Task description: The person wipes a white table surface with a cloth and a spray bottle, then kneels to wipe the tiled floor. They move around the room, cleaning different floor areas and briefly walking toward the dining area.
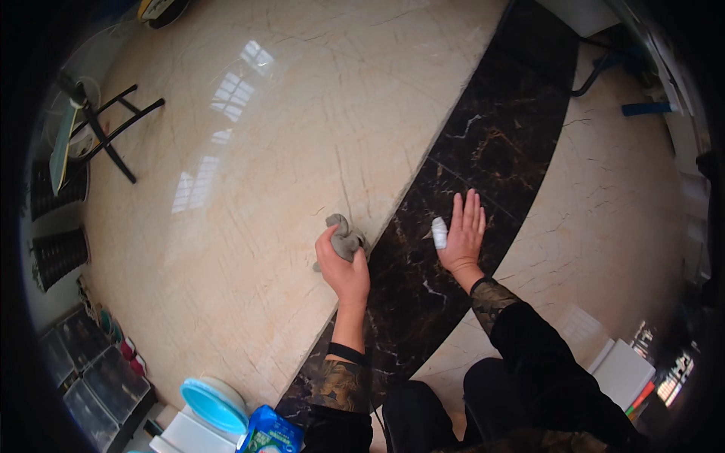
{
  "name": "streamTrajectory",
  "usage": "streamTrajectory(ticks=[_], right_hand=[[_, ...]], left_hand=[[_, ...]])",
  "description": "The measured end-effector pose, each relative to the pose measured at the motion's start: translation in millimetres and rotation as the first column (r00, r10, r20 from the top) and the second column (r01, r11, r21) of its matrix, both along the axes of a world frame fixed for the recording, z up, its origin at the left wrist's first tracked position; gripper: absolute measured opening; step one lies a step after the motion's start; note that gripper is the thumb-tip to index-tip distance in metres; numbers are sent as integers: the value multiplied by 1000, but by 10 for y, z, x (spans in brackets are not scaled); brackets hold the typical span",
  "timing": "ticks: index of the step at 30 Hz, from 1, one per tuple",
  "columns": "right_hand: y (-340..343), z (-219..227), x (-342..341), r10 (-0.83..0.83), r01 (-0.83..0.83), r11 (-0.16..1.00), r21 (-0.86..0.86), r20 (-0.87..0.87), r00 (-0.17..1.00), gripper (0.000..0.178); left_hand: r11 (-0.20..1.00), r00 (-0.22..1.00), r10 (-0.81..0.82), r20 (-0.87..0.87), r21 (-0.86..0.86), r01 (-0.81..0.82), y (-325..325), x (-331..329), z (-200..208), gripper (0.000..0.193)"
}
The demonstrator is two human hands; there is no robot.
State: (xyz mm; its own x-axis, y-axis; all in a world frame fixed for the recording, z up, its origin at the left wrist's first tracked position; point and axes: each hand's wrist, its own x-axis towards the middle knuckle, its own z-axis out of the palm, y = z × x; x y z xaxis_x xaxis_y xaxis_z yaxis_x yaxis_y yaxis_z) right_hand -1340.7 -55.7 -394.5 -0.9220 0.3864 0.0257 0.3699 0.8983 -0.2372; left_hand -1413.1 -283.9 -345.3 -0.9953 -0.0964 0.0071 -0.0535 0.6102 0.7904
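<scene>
My left hand point(346, 273) is closed around a bunched grey cloth point(347, 243), which lies on the cream marble-look floor point(249, 219) beside the dark strip. Parts of the cloth stick out past the thumb and fingers. Over on the dark brown veined strip point(423, 283), my right hand point(463, 238) lies flat with its fingers stretched out and holds nothing. A white wrapping point(439, 233) covers its thumb. Both of my forearms come up from the lower edge in dark sleeves with patterned cuffs.
At the lower left stand a light blue basin point(214, 405), a blue package point(270, 432) and dark clear-fronted boxes point(97, 368). A black-legged folding stand point(109, 132) is at the far left, near dark ribbed pots point(60, 257). On the lower right sits a white box point(623, 375).
</scene>
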Motion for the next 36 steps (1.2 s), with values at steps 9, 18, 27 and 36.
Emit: streamTrajectory(ticks=[9,18,27,36], right_hand=[[-2,31,-16,-16,17,998,-58,13,1000,78],[39,-19,4,-28,22,988,-154,-38,999,79],[1283,272,121,195,-221,927,-302,-114,974,59],[2706,-6,69,26,-30,996,-79,-58,998,64]], left_hand=[[876,971,-232,-56,-445,184,782,156,-175,58],[865,964,-255,-74,-464,193,1190,-186,-311,57],[792,915,-356,-187,-581,189,1038,-117,-549,65],[760,941,-313,-129,-628,167,1044,-94,-540,65]])
